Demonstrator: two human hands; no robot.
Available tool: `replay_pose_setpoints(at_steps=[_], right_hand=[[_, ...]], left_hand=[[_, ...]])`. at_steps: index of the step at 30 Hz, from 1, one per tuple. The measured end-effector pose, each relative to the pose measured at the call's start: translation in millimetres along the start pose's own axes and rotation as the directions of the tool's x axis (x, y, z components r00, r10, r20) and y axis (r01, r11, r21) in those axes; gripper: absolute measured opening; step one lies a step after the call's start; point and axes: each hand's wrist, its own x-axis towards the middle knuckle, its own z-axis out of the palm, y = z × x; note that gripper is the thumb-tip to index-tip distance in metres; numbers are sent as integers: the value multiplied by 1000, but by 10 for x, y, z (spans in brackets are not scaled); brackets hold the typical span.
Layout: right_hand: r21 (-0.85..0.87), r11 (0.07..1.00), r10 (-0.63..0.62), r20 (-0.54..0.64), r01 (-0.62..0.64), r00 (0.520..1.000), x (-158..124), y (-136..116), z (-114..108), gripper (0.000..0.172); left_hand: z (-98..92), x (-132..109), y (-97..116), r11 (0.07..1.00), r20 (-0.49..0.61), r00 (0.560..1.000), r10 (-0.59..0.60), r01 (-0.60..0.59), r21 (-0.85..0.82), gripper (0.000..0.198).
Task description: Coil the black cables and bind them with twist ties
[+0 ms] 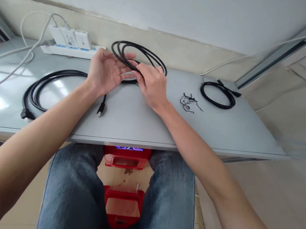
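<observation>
Above the middle of the grey table, my right hand (pixel 153 85) is closed round the loops of a black cable (pixel 144 49). My left hand (pixel 106 69) is turned palm up beside it, fingers stretched out under the near loops; whether they touch the cable is unclear. Below my left wrist a black plug with a metal tip (pixel 101 109) lies on the tabletop on a short stretch of cable. Which cable it belongs to is hidden. Partly covered by my left forearm, a second, larger loop of black cable (pixel 38 87) rests on the table.
A small coiled black cable (pixel 216 101) lies at the right, near a tangle of thin black ties (pixel 188 101). At the back left stands a white power strip (pixel 69 50) with white adapters (pixel 79 39). White cords (pixel 16 68) cross the table's left end. A red stool (pixel 126 157) is below.
</observation>
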Motion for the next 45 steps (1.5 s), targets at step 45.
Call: replay_pose_setpoints(at_steps=[45], right_hand=[[341,936,-84,-30,90,996,57,369,462,19]], left_hand=[[143,79,80,526,-298,876,-380,-60,-848,44]])
